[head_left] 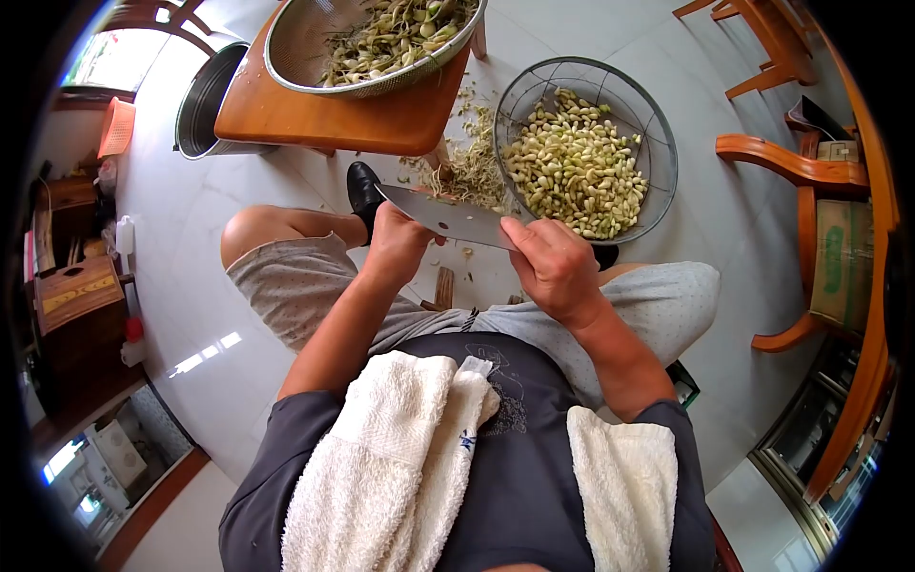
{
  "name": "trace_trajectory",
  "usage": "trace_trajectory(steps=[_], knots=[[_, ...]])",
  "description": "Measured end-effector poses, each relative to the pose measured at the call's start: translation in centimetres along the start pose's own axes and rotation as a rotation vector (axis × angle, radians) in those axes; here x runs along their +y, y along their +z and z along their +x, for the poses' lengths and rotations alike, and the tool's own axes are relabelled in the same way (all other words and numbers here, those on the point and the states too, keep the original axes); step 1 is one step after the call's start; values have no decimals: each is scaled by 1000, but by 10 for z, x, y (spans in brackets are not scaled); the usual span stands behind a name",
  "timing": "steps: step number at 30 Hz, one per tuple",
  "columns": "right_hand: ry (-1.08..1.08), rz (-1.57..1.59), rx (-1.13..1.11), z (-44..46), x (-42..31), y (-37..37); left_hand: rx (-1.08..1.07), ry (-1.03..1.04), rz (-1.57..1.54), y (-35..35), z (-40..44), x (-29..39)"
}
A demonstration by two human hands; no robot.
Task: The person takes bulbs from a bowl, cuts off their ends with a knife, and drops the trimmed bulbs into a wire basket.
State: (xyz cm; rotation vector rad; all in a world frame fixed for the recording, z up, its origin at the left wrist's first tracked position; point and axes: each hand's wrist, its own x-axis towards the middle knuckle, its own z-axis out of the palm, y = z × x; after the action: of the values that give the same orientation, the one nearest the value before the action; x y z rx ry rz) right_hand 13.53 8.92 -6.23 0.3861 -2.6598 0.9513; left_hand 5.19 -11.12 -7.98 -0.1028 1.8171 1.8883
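My right hand [558, 267] is closed around one end of a broad cleaver [467, 222], whose flat metal blade spans the gap between my hands. At the blade's other end, my left hand [396, 238] is closed in a pinch; its fingertips meet near the lower edge, and what they hold is too small to make out. Just beyond the blade lies a heap of thin, pale roots [477, 167] on the floor. A round wire basket [664, 124] beside it holds many plump yellow-green sprouts [577, 162].
A metal colander [291, 57] of long-stemmed sprouts [405, 43] sits on a wooden stool [381, 124]. Behind the stool stands a dark metal bucket [210, 100]. Wooden chairs [791, 162] are at the right, a cabinet [81, 296] at the left. Towels [381, 448] drape my chest.
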Motion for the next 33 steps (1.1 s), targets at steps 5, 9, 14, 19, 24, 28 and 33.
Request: trace_trajectory(steps=[5, 9, 14, 19, 24, 28, 33], knots=[[17, 18, -8, -3, 0, 2, -42, 1, -6, -7, 1, -8], [94, 12, -60, -8, 2, 12, -106, -62, -25, -20, 1, -26], [266, -73, -132, -21, 24, 22, -196, -41, -311, -22, -11, -16], [351, 53, 44, -10, 18, 19, -313, 60, -514, -30, -7, -20], [448, 195, -26, -6, 16, 13, -288, -9, -558, -27, -8, -7], [449, 232, -34, -8, 17, 11, -275, -35, -528, -25, -4, -5], [462, 287, -18, -7, 14, 7, -137, -39, -604, -27, 8, -19]])
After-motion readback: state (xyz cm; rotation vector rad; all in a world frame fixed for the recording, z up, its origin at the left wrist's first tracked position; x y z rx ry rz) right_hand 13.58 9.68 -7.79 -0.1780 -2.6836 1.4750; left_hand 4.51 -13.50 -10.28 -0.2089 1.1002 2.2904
